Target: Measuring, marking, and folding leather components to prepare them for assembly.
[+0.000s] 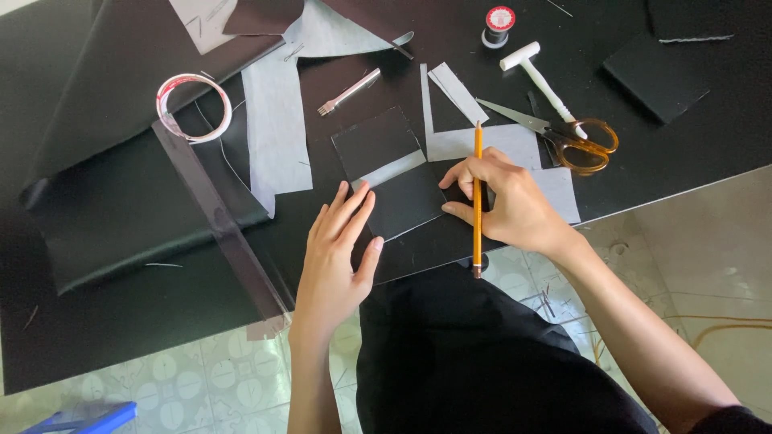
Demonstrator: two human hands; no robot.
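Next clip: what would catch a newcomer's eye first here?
The right hand holds an orange pencil upright-looking at the centre, while the left hand presses flat on a black folded piece on the black table. To the right lie orange-handled scissors beside a white mallet. At upper left sits a roll of tape.

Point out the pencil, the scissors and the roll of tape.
pencil (477, 193), head view, middle of the yellow shaft.
scissors (583, 145), head view, on the orange handle loops.
roll of tape (171, 84), head view, on its ring.
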